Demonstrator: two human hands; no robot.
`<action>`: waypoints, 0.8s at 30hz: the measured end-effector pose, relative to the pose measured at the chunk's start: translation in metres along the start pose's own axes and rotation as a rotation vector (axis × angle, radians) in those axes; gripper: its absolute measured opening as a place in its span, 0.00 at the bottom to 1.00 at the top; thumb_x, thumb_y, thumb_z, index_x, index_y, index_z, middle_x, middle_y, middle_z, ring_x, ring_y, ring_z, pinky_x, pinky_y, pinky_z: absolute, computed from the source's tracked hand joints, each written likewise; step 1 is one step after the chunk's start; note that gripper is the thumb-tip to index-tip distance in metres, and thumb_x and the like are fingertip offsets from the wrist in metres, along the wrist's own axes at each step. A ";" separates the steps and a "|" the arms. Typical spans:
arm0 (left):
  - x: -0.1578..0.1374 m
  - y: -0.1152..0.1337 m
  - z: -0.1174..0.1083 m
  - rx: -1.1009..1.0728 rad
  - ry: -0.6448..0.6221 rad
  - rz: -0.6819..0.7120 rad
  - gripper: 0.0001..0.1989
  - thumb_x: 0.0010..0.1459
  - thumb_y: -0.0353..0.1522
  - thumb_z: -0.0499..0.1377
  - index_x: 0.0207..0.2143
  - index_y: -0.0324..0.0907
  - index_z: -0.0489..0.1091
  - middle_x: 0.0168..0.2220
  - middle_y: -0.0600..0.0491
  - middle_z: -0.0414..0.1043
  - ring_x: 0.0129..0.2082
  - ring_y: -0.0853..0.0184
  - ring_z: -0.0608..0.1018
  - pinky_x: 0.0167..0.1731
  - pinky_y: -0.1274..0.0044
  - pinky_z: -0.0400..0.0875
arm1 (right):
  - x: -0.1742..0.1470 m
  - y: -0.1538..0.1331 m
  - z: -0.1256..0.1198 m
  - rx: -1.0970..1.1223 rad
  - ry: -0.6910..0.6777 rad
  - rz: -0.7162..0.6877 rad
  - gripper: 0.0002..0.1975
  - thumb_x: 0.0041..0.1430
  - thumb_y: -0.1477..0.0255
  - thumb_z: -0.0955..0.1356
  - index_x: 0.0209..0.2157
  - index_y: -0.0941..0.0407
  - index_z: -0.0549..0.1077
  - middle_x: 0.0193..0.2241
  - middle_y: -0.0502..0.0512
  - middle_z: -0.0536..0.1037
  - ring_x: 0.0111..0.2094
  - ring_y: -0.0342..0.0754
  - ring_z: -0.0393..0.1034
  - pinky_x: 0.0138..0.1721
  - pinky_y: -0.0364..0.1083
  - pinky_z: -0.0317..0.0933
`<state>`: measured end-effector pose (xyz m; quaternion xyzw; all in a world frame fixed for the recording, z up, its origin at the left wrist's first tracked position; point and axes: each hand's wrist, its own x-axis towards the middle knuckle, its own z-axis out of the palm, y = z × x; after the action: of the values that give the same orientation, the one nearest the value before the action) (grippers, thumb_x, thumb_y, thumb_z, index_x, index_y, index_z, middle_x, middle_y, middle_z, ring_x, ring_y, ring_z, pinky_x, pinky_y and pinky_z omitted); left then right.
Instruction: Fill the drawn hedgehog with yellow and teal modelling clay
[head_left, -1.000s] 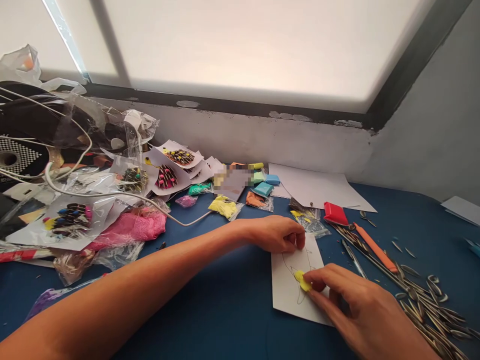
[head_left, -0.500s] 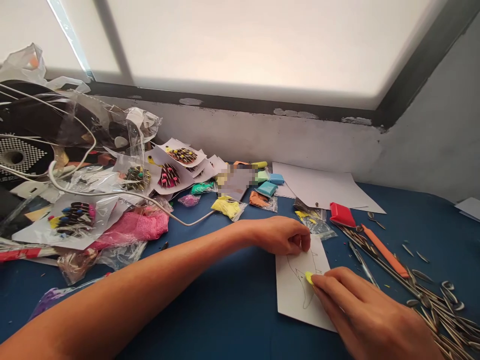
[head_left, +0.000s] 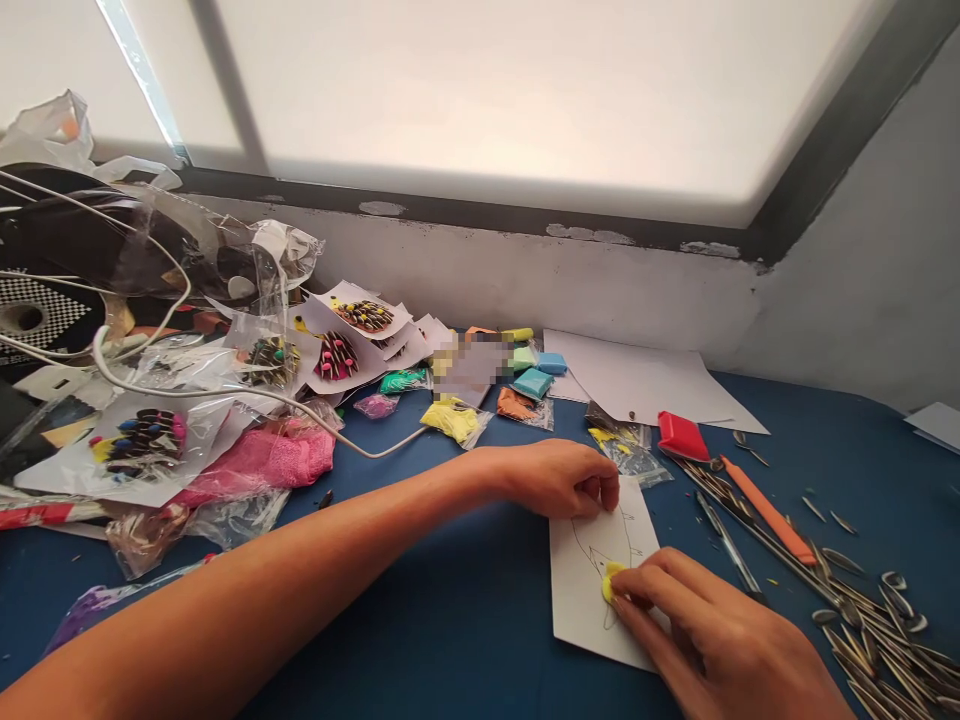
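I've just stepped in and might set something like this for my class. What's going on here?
A person's right hand pinches a small yellow lump, probably modelling clay, against a line drawing on a white sheet. The left hand, fingers curled, rests at the sheet's far edge. Most of the drawing that shows is bare line. To the right lie a pen and a heap of striped seeds; to the left, sheets decorated with dark seed-like pieces and coloured dots.

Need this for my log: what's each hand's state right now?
Left hand: curled on the drawn-on white paper; any grip cannot be told.
Right hand: closed, pinching yellow modelling clay.
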<state>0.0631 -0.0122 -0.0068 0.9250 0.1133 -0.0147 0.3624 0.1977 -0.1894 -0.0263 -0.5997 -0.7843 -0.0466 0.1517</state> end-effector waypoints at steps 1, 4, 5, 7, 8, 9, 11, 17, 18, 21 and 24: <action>0.000 0.000 0.000 0.002 -0.001 0.000 0.09 0.54 0.23 0.55 0.38 0.39 0.69 0.34 0.55 0.69 0.32 0.72 0.70 0.32 0.81 0.63 | 0.001 0.000 0.000 0.006 0.022 0.009 0.11 0.67 0.66 0.61 0.37 0.49 0.74 0.30 0.49 0.77 0.26 0.41 0.75 0.25 0.37 0.64; 0.000 0.001 0.000 0.000 -0.003 -0.002 0.09 0.55 0.23 0.55 0.39 0.38 0.69 0.34 0.55 0.69 0.32 0.72 0.70 0.32 0.81 0.63 | 0.002 0.001 -0.004 0.010 0.062 0.022 0.11 0.67 0.64 0.61 0.41 0.50 0.75 0.31 0.50 0.79 0.26 0.41 0.75 0.25 0.37 0.65; 0.000 0.001 0.000 -0.001 -0.004 -0.003 0.09 0.55 0.23 0.55 0.39 0.38 0.69 0.34 0.55 0.69 0.32 0.72 0.70 0.32 0.81 0.63 | 0.003 0.001 -0.005 0.010 0.060 0.020 0.12 0.67 0.64 0.61 0.40 0.50 0.75 0.31 0.50 0.79 0.26 0.42 0.75 0.25 0.37 0.66; 0.000 0.001 -0.001 -0.005 -0.006 -0.006 0.09 0.55 0.23 0.55 0.39 0.38 0.69 0.35 0.55 0.69 0.32 0.73 0.70 0.32 0.81 0.63 | 0.004 0.002 -0.008 0.005 0.050 0.015 0.15 0.68 0.63 0.60 0.39 0.50 0.76 0.30 0.51 0.79 0.25 0.42 0.75 0.24 0.37 0.66; -0.001 0.001 -0.001 -0.006 -0.007 -0.008 0.09 0.55 0.23 0.55 0.39 0.38 0.69 0.35 0.55 0.69 0.32 0.73 0.70 0.33 0.81 0.63 | 0.004 0.003 -0.009 -0.001 0.052 0.012 0.16 0.68 0.63 0.59 0.38 0.50 0.77 0.29 0.51 0.79 0.24 0.42 0.75 0.24 0.37 0.66; -0.001 0.002 -0.001 -0.008 -0.007 -0.009 0.09 0.55 0.23 0.55 0.38 0.38 0.69 0.35 0.55 0.69 0.32 0.73 0.70 0.33 0.82 0.64 | 0.004 0.003 -0.009 -0.009 0.054 0.009 0.17 0.68 0.62 0.59 0.38 0.50 0.77 0.29 0.51 0.79 0.24 0.42 0.75 0.23 0.37 0.66; -0.001 0.002 -0.001 -0.007 -0.012 -0.008 0.08 0.55 0.23 0.55 0.38 0.38 0.69 0.35 0.55 0.69 0.32 0.73 0.70 0.33 0.82 0.64 | 0.004 0.003 -0.009 -0.030 0.061 0.006 0.18 0.68 0.61 0.59 0.39 0.50 0.78 0.29 0.52 0.79 0.23 0.42 0.75 0.22 0.37 0.66; -0.002 0.003 -0.002 0.051 -0.024 0.001 0.09 0.56 0.24 0.55 0.40 0.39 0.68 0.36 0.54 0.69 0.34 0.72 0.70 0.34 0.80 0.64 | 0.002 0.002 -0.005 -0.087 0.046 -0.032 0.16 0.68 0.64 0.59 0.42 0.51 0.77 0.28 0.50 0.77 0.24 0.41 0.75 0.22 0.36 0.66; -0.002 0.004 -0.003 0.063 -0.028 0.002 0.09 0.56 0.26 0.56 0.41 0.39 0.68 0.37 0.54 0.70 0.35 0.71 0.71 0.36 0.80 0.64 | 0.001 0.003 -0.004 -0.100 0.040 -0.044 0.16 0.68 0.65 0.58 0.42 0.51 0.76 0.27 0.50 0.76 0.23 0.41 0.75 0.22 0.36 0.66; -0.005 0.007 -0.005 0.098 -0.052 -0.004 0.12 0.56 0.31 0.60 0.43 0.39 0.68 0.40 0.53 0.70 0.39 0.69 0.71 0.39 0.78 0.65 | 0.000 0.006 -0.004 -0.137 -0.017 -0.083 0.14 0.68 0.69 0.58 0.43 0.51 0.75 0.27 0.49 0.74 0.22 0.40 0.74 0.19 0.35 0.64; -0.007 0.009 -0.008 0.119 -0.076 -0.011 0.13 0.56 0.32 0.61 0.45 0.39 0.67 0.42 0.53 0.69 0.41 0.68 0.71 0.41 0.77 0.65 | -0.002 0.009 -0.005 -0.151 -0.041 -0.162 0.17 0.65 0.76 0.57 0.48 0.55 0.72 0.28 0.51 0.74 0.22 0.40 0.74 0.18 0.34 0.63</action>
<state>0.0583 -0.0147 0.0054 0.9431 0.1035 -0.0586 0.3105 0.2071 -0.1898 -0.0229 -0.5448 -0.8275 -0.1055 0.0856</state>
